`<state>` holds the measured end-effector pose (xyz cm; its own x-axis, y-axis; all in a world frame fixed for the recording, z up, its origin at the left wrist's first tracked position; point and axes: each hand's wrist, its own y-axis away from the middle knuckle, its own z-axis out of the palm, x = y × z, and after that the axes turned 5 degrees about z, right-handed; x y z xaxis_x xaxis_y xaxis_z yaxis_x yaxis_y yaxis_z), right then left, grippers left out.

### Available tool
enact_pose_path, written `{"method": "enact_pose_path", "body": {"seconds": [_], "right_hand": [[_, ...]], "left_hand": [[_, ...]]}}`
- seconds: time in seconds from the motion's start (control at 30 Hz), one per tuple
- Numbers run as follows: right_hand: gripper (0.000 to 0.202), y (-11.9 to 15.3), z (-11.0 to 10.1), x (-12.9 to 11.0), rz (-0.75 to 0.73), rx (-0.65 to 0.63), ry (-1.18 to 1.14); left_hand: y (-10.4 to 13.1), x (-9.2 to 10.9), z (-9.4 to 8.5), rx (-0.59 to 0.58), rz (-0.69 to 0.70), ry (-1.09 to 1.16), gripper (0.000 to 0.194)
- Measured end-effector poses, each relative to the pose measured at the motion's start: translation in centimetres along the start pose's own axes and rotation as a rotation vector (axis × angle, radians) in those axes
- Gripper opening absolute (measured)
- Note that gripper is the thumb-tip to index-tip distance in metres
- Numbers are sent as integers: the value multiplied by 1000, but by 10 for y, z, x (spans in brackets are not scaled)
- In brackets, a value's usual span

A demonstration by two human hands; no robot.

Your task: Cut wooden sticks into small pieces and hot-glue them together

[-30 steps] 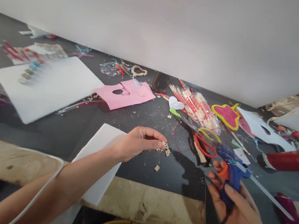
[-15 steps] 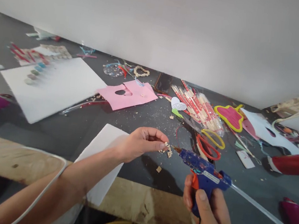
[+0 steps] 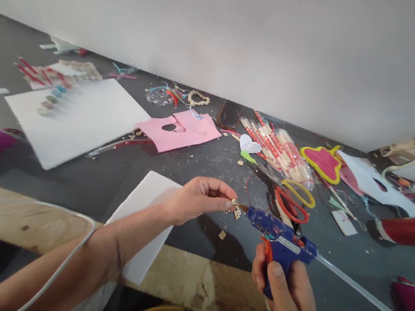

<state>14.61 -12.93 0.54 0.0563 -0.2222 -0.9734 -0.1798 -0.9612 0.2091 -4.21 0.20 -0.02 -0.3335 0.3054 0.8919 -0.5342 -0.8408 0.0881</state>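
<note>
My right hand (image 3: 286,293) is wrapped round the grip of a blue hot glue gun (image 3: 277,236), fingers by its orange trigger. A long clear glue stick (image 3: 365,296) sticks out of the gun's back end. My left hand (image 3: 205,200) pinches a small pale wooden piece (image 3: 234,203) between thumb and fingertips, above the dark tabletop. The gun's nozzle is right at that piece; whether they touch I cannot tell. Several small wooden pieces (image 3: 237,214) show just below the fingertips, and a single wooden bit (image 3: 222,235) lies nearer the table's front edge.
Scissors (image 3: 292,205) with red and yellow handles lie beyond the glue gun. Farther back are wrapped chopsticks (image 3: 273,149), a phone (image 3: 228,114) and cut pink paper (image 3: 183,132). White sheets (image 3: 78,118) spread leftward. A red can (image 3: 409,230) lies at right.
The glue gun has moved slightly left, bringing its nozzle closer to the piece in my left hand. My left hand stays nearly in place, and the view has shifted a little.
</note>
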Motion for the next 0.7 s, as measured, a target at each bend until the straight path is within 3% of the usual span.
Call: {"method": "enact_pose_path", "body": {"seconds": [0.7], "right_hand": [[22,0,0,1,22,17,-10]], "left_hand": [[0,1,1,18,-12,-46,14]]}}
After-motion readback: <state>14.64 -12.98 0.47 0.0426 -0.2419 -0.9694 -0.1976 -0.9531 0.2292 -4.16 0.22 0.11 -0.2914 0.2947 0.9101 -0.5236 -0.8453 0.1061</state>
